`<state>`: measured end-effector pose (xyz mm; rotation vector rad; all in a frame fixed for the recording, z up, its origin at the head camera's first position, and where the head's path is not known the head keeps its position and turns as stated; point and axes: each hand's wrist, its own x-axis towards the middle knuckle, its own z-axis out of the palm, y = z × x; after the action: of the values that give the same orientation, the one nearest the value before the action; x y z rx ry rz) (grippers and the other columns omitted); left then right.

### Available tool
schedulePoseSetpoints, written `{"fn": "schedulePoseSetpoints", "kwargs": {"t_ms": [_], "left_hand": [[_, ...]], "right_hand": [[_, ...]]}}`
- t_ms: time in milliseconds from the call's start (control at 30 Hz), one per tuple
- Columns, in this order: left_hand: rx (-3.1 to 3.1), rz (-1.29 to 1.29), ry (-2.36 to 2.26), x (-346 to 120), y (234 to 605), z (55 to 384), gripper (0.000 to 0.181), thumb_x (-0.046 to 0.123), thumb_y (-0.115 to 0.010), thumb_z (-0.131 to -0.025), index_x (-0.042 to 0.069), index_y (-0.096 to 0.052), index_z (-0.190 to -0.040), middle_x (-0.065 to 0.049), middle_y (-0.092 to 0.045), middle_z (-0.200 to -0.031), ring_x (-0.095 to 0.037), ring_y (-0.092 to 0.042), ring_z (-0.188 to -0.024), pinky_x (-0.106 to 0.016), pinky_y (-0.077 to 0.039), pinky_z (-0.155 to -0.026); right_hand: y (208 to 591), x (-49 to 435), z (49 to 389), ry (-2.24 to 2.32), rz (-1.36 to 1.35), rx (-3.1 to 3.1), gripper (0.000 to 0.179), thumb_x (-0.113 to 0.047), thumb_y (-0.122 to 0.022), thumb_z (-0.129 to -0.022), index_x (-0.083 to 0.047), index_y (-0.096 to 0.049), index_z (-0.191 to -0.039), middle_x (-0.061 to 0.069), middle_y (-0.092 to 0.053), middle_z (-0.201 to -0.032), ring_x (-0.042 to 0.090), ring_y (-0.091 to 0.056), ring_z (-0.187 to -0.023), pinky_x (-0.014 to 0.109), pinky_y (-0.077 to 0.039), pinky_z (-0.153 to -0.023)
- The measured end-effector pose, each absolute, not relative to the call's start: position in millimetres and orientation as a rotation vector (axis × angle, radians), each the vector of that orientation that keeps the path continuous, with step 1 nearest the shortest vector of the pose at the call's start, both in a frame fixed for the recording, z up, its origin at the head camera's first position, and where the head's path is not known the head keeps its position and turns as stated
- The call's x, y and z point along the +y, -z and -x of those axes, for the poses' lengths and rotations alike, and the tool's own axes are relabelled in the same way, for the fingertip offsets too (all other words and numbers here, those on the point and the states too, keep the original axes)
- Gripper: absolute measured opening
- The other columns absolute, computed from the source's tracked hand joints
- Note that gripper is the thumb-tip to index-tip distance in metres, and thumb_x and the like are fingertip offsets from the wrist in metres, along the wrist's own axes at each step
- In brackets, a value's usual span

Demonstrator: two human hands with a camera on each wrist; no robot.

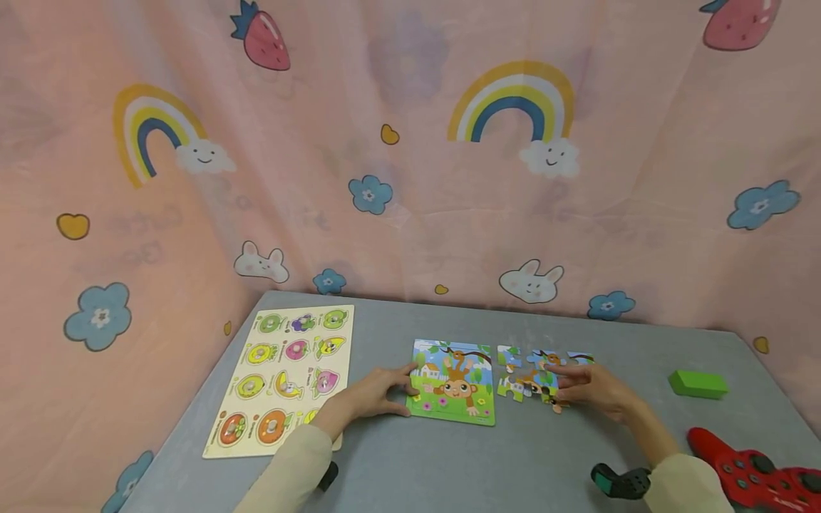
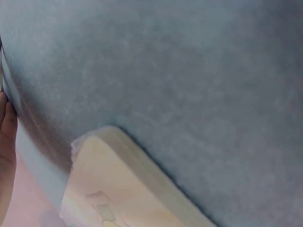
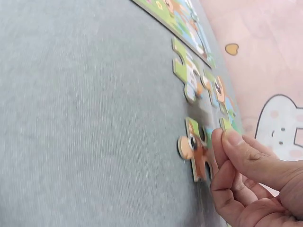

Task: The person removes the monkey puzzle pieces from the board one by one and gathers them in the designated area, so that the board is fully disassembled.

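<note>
Left grip (image 1: 370, 394), fingers spread, set against left edge of monkey board (image 1: 452, 386) on table (image 1: 462, 470); loose puzzle pieces (image 1: 511, 388) laid just right of board; greenish piece (image 3: 225, 124) pinched by right grip (image 1: 599, 390); green block (image 1: 698, 385) seen farther right.

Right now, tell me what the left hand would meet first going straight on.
The monkey jigsaw board; the left hand seems to touch its left edge, though depth is unclear.

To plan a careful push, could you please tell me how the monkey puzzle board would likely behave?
The monkey puzzle board looks flat and straight-edged, so it is probably stiff. Being thin for its width, it seems light. Lying flat on the table, it would likely slide rather than roll or tip.
</note>
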<state>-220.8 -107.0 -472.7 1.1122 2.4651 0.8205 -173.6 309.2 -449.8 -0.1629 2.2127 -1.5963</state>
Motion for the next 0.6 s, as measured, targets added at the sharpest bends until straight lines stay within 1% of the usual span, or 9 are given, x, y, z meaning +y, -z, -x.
{"fn": "schedulePoseSetpoints", "kwargs": {"t_ms": [67, 133, 233, 300, 367, 400, 500, 600], "left_hand": [[2.46, -1.116, -0.832, -107, 473, 221, 0.025, 0.024, -0.075, -0.082, 0.013, -0.07, -0.105, -0.012, -0.035, -0.151, -0.026, -0.039, -0.135, -0.041, -0.036, -0.106], [2.456, -1.12, -0.84, -107, 473, 221, 0.025, 0.023, -0.075, -0.082, 0.013, -0.07, -0.104, -0.012, -0.035, -0.151, -0.026, -0.039, -0.135, -0.041, -0.036, -0.106], [2.454, -1.119, -0.845, -106, 473, 220, 0.024, 0.023, -0.076, -0.082, 0.013, -0.07, -0.104, -0.012, -0.035, -0.151, -0.026, -0.039, -0.136, -0.041, -0.036, -0.106], [2.459, -1.114, -0.84, -107, 473, 220, 0.025, 0.023, -0.076, -0.082, 0.013, -0.069, -0.104, -0.012, -0.035, -0.151, -0.026, -0.038, -0.136, -0.041, -0.036, -0.106], [2.462, -1.111, -0.833, -107, 473, 221, 0.026, 0.024, -0.075, -0.082, 0.013, -0.069, -0.105, -0.012, -0.034, -0.152, -0.026, -0.038, -0.136, -0.043, -0.035, -0.107], [2.461, -1.112, -0.832, -107, 473, 221, 0.026, 0.024, -0.075, -0.083, 0.013, -0.069, -0.105, -0.012, -0.034, -0.152, -0.027, -0.038, -0.136, -0.043, -0.035, -0.107], [2.455, -1.116, -0.83, -107, 473, 221, 0.026, 0.025, -0.075, -0.083, 0.013, -0.069, -0.106, -0.011, -0.034, -0.152, -0.027, -0.037, -0.136, -0.044, -0.035, -0.106], [2.449, -1.108, -0.836, -108, 472, 221, 0.027, 0.025, -0.074, -0.083, 0.013, -0.069, -0.107, -0.011, -0.033, -0.152, -0.027, -0.036, -0.137, -0.043, -0.036, -0.106]], "right_hand": [[450, 314, 172, 1.589, 0.157, 2.213, 0.06, -0.004, -0.068, -0.087, 0.016, -0.038, -0.135, 0.01, -0.058, -0.103, 0.008, -0.056, -0.086, 0.03, -0.054, -0.074], [449, 319, 171, 1.58, 0.15, 2.221, 0.058, -0.004, -0.068, -0.087, 0.014, -0.041, -0.135, 0.009, -0.057, -0.105, 0.007, -0.054, -0.087, 0.03, -0.054, -0.074], [449, 328, 168, 1.577, 0.176, 2.218, 0.051, -0.003, -0.068, -0.087, 0.009, -0.049, -0.133, 0.007, -0.058, -0.102, 0.007, -0.053, -0.086, 0.028, -0.054, -0.073], [449, 335, 167, 1.584, 0.18, 2.206, 0.046, -0.003, -0.067, -0.088, 0.004, -0.055, -0.132, 0.004, -0.058, -0.098, 0.006, -0.053, -0.084, 0.027, -0.053, -0.072], [449, 342, 165, 1.581, 0.197, 2.203, 0.045, -0.001, -0.066, -0.088, 0.005, -0.056, -0.131, 0.002, -0.059, -0.093, 0.006, -0.054, -0.083, 0.026, -0.053, -0.072], [449, 345, 164, 1.573, 0.197, 2.208, 0.045, -0.001, -0.066, -0.088, 0.007, -0.055, -0.131, 0.002, -0.06, -0.095, 0.005, -0.055, -0.083, 0.025, -0.053, -0.072], [449, 354, 160, 1.525, 0.188, 2.249, 0.051, -0.001, -0.067, -0.087, 0.016, -0.046, -0.13, 0.008, -0.064, -0.101, 0.004, -0.055, -0.085, 0.026, -0.053, -0.073], [449, 360, 157, 1.456, 0.169, 2.31, 0.057, -0.003, -0.068, -0.087, 0.02, -0.041, -0.13, 0.021, -0.063, -0.112, 0.002, -0.056, -0.089, 0.027, -0.053, -0.074]]}}
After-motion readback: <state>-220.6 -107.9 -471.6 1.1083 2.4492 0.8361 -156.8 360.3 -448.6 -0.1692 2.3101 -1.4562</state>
